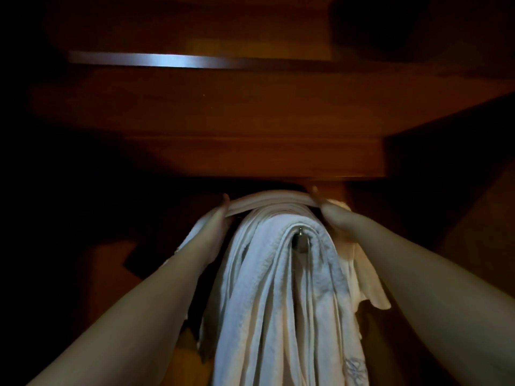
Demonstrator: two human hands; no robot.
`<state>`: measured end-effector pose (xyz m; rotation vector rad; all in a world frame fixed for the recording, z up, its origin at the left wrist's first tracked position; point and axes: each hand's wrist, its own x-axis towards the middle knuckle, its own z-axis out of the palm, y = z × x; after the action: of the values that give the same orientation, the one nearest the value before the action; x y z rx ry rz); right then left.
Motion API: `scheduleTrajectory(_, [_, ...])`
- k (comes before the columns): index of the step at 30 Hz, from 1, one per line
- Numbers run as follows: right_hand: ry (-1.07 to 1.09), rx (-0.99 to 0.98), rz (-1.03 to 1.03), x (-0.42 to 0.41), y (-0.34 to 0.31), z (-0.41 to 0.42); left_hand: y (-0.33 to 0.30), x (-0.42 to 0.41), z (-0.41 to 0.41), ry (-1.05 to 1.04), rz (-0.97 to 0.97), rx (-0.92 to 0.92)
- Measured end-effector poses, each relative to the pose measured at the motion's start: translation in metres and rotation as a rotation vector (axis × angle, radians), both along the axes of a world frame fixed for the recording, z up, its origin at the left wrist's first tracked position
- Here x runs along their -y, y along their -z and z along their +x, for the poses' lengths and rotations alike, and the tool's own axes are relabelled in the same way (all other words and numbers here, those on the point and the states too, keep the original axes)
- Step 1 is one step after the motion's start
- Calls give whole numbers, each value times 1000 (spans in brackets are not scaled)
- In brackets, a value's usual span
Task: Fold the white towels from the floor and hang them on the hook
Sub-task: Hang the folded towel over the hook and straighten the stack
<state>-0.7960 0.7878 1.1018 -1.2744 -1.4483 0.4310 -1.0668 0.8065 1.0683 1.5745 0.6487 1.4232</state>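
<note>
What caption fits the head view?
Both hands lay a folded white towel over towels on the hook.

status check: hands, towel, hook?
Left hand and right hand each grip an end of the folded towel. Hook already carries hung towels. Nothing blocking.

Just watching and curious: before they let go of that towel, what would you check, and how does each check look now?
1. Left hand holds folded towel: ok.
2. Right hand holds its other end: ok.
3. Folded towel lies over the hung towels: ok.
4. Folded towel caught on the metal hook: cannot tell.
5. Hook tip shows through the hung towels: ok.
6. Layers neat: not ok, a loose corner hangs at right.
</note>
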Motion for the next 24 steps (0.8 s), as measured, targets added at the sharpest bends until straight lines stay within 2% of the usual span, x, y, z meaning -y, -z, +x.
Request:
scheduleTrajectory(2, [-11, -27, -4, -6, 5, 6, 9, 5, 4, 19, -27, 6])
scheduleTrajectory(7, [-257, -114, -110, -14, 36, 11, 38, 0, 2, -11, -50, 25])
scheduleTrajectory(11, [-277, -143, -165, -6, 68, 22, 65, 11, 2, 67, -154, 67])
scheduleTrajectory(16, [-143, -135, -221, 17, 119, 29, 119, 33, -2, -51, -305, 170])
scheduleTrajectory(21, [-73, -6, -322, 46, 153, 39, 161, 72, -5, -186, -410, 125])
scheduleTrajectory(24, [-9, -11, -312, 65, 165, 45, 169, 111, -6, -248, -434, 96])
